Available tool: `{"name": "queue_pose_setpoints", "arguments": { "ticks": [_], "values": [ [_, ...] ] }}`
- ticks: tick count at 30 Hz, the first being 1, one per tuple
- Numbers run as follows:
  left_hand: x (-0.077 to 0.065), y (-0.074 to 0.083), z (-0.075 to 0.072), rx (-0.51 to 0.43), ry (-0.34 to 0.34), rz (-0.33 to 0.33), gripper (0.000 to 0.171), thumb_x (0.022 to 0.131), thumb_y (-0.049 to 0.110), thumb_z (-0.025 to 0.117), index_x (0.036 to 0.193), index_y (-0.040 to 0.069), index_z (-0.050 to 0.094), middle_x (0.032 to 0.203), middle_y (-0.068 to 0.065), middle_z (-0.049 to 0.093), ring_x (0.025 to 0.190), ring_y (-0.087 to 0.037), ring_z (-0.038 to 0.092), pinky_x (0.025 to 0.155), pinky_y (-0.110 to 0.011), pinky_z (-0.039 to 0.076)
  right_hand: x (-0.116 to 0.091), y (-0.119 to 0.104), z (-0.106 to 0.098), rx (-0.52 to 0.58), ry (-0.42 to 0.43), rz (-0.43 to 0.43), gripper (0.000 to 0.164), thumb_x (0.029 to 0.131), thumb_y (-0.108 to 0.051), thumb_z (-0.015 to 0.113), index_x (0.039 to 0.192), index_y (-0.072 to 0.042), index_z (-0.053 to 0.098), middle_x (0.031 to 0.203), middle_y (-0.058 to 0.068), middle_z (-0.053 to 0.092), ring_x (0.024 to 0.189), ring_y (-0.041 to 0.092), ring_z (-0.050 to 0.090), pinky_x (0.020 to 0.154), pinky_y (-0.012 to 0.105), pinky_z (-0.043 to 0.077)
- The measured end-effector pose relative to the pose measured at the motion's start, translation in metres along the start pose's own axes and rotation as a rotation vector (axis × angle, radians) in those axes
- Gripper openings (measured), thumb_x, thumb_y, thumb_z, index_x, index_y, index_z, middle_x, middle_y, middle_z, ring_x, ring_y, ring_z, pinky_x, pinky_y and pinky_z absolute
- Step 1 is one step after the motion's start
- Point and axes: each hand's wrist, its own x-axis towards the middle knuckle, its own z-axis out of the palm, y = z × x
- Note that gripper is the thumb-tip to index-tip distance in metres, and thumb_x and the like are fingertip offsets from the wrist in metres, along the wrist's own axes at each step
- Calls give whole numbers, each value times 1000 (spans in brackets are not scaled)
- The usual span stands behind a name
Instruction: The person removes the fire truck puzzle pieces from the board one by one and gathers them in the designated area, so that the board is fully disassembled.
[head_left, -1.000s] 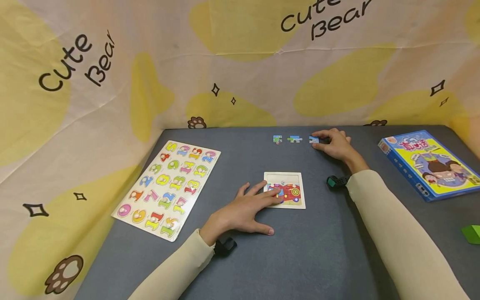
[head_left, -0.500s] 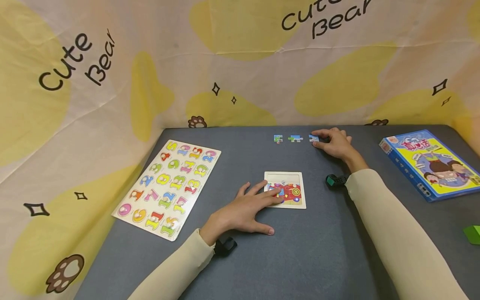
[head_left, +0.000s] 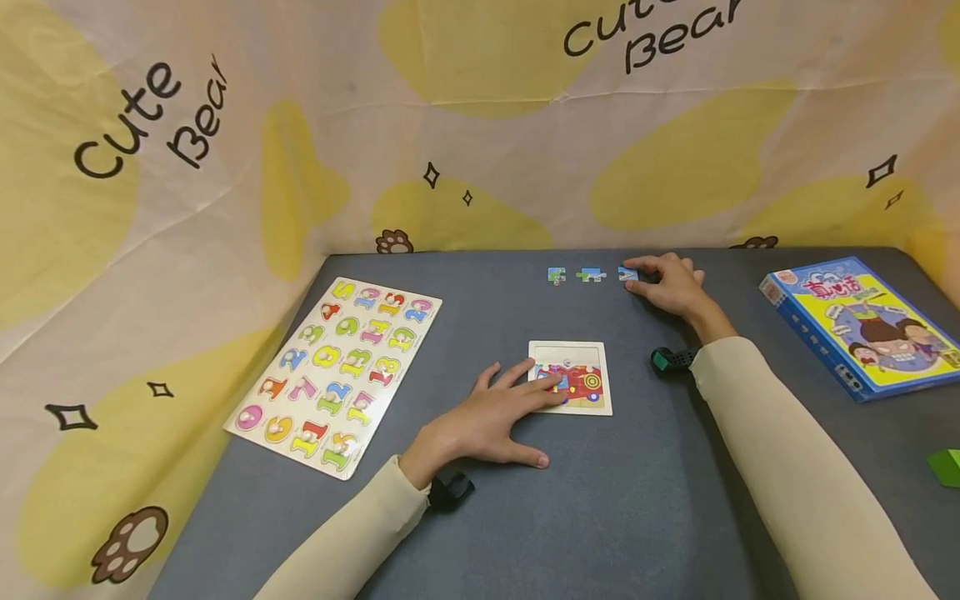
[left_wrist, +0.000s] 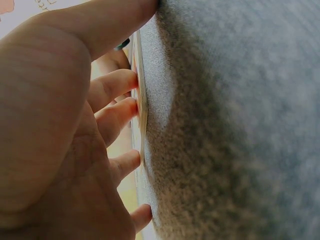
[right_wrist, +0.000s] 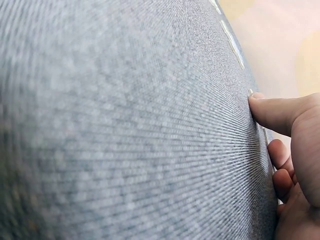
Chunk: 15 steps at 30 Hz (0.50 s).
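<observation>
At the far side of the table in the head view, my right hand (head_left: pixel 670 287) holds a small blue jigsaw piece (head_left: pixel 626 273) between thumb and index finger, flat at the tabletop. To its left lie two more jigsaw pieces, a blue one (head_left: pixel 592 275) and a green-and-blue one (head_left: pixel 556 274). My left hand (head_left: pixel 487 421) is spread, with fingertips resting on the left part of a small framed puzzle (head_left: pixel 608 392) showing a red vehicle. The top strip of its frame is bare. In the left wrist view, fingers (left_wrist: pixel 116 90) touch the puzzle's edge. The right wrist view shows the thumb (right_wrist: pixel 275 110) low at the tabletop.
A white number board (head_left: pixel 401 371) with colourful numerals lies at the left. On the right are a blue-and-yellow box (head_left: pixel 870 329) and, at the view's edge, a green block (head_left: pixel 947 467). A patterned cloth (head_left: pixel 480 125) stands behind the grey table (head_left: pixel 600 517).
</observation>
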Motion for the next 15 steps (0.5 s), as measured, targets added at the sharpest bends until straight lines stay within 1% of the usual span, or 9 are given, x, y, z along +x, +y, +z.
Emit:
{"name": "queue_pose_setpoints", "arguments": {
  "ticks": [9, 12, 15],
  "values": [
    [0, -1, 1, 3, 3, -1, 85, 86, 56, 76, 158, 34, 38, 170, 12, 23, 161, -23, 4, 123, -65, 4, -1, 0, 0, 11, -17, 8, 48, 102, -30, 62, 146, -11, 56, 131, 24, 49, 112, 40, 32, 90, 57, 13],
    [0, -1, 0, 5, 3, -3, 84, 85, 56, 76, 157, 34, 39, 170, 12, 24, 161, -23, 4, 123, -65, 4, -3, 0, -1, 48, 2, -4, 47, 102, -29, 62, 145, -10, 56, 131, 24, 50, 113, 40, 32, 91, 57, 13],
    [1, 0, 0, 8, 0, -3, 85, 86, 56, 76, 158, 34, 38, 170, 12, 23, 161, -23, 4, 123, -65, 4, -5, 1, -2, 100, 40, -27, 46, 101, -27, 64, 143, -10, 58, 130, 24, 51, 113, 41, 34, 91, 57, 13]
  ]
}}
